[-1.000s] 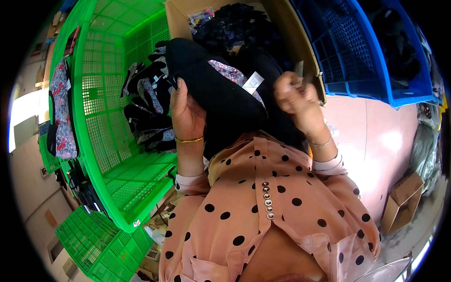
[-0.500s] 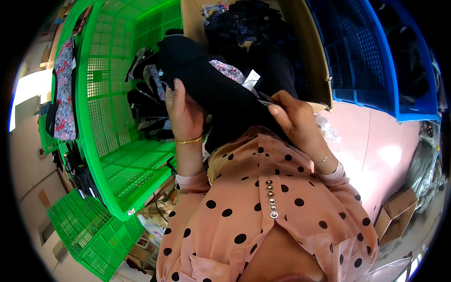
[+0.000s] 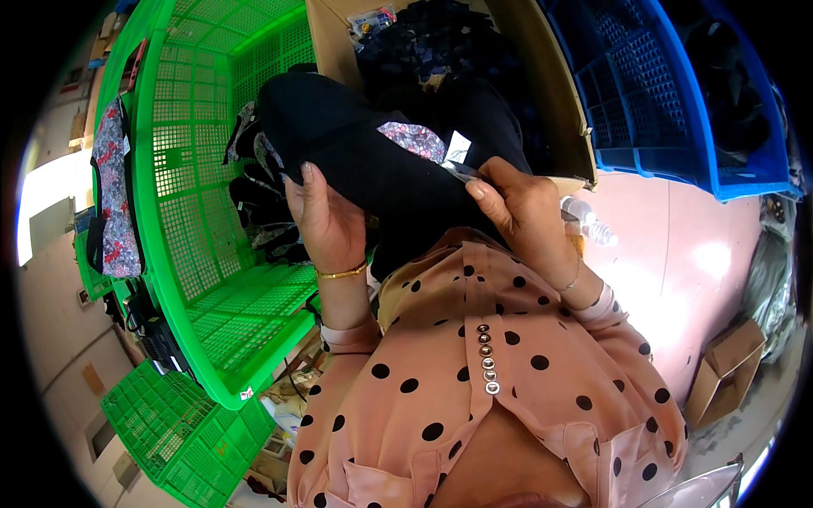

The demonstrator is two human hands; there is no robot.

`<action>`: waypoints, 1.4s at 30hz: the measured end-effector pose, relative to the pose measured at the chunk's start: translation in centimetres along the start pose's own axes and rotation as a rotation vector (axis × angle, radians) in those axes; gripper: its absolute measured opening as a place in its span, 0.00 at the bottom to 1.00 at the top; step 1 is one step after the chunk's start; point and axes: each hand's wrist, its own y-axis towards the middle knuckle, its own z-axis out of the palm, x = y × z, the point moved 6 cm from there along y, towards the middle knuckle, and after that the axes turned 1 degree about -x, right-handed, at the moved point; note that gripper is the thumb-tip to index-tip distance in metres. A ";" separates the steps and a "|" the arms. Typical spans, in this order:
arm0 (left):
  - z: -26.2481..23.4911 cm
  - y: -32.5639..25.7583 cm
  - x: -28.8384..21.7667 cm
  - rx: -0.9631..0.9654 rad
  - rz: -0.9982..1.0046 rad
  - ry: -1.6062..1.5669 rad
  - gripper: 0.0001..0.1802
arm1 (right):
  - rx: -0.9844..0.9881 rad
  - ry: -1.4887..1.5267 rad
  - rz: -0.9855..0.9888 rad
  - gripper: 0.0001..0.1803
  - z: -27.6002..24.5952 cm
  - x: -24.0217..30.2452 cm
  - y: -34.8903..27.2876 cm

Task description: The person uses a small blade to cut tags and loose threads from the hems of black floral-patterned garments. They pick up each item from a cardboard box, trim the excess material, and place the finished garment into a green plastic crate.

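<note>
My left hand (image 3: pixel 326 222), with a gold bangle on the wrist, grips a black garment (image 3: pixel 356 157) from its left side. The garment has a floral lining patch (image 3: pixel 412 140) and a white tag (image 3: pixel 458 146) near its middle. My right hand (image 3: pixel 522 206) holds a small metal tool (image 3: pixel 460 172) pinched between thumb and fingers, its tip against the garment just below the white tag. The garment is held up in front of my chest, over my pink polka-dot blouse.
A large green plastic crate (image 3: pixel 182 220) holding dark clothes stands at my left, a floral cloth (image 3: pixel 113 199) draped on its rim. A cardboard box (image 3: pixel 546 93) of dark garments lies ahead, a blue crate (image 3: pixel 677 102) at right. A small cardboard box (image 3: pixel 724 372) sits on the pink floor.
My right hand came down from a raised position onto the garment near the white tag. The garment and my left hand shifted slightly lower and closer.
</note>
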 end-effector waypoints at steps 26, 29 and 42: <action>-1.1 0.2 0.4 -0.113 -0.106 -0.076 0.20 | 0.038 0.567 0.170 0.22 -1.1 -2.3 0.0; -1.7 0.6 0.7 -0.143 -0.128 -0.092 0.19 | 0.058 0.377 0.091 0.23 -1.2 -2.2 -0.4; -1.8 0.6 0.7 -0.158 -0.114 -0.101 0.20 | 0.184 0.215 0.057 0.25 -1.2 -1.4 -0.5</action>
